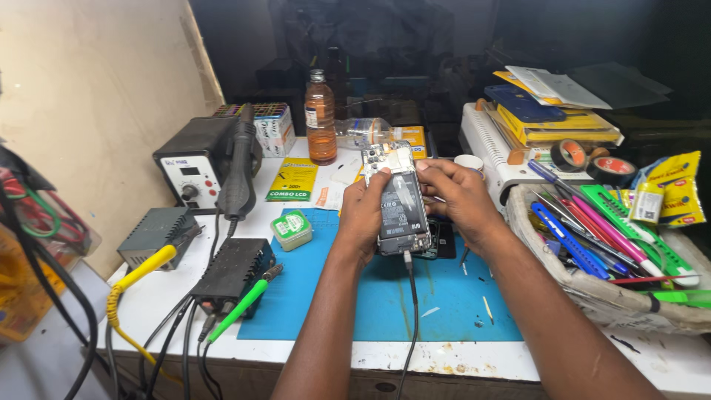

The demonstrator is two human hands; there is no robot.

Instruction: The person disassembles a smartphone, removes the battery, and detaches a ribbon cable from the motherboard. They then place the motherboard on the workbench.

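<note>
We hold an opened phone [401,204] with its back cover off, battery and circuit board showing, raised above the blue mat [370,296] that lies on the white tabletop [163,296]. Our left hand [363,215] wraps the phone's left edge, its fingers closed on the body, while our right hand [459,196] grips the right edge from the other side, the thumb pressed near the top of the battery. A black cable [412,296] plugs into the phone's lower end and hangs down across the mat to the tabletop's front edge. Left of the phone, at the mat's near corner, sits a small green-lidded tin [292,228]. Farther left of the phone stand a hot-air station [194,167] with its black handpiece [238,167] resting upright against it, a grey box [157,233], and a black unit [233,270] with a green-handled tool [241,307] and a yellow-handled one [144,270] lying by it. Behind the phone stands a brown bottle [321,118] with a clear bottle [363,131] lying beside it. Right of the phone, a basket [585,292] is crammed with pens, tweezers and plastic tools, and two tape rolls [592,159] rest behind it.
</note>
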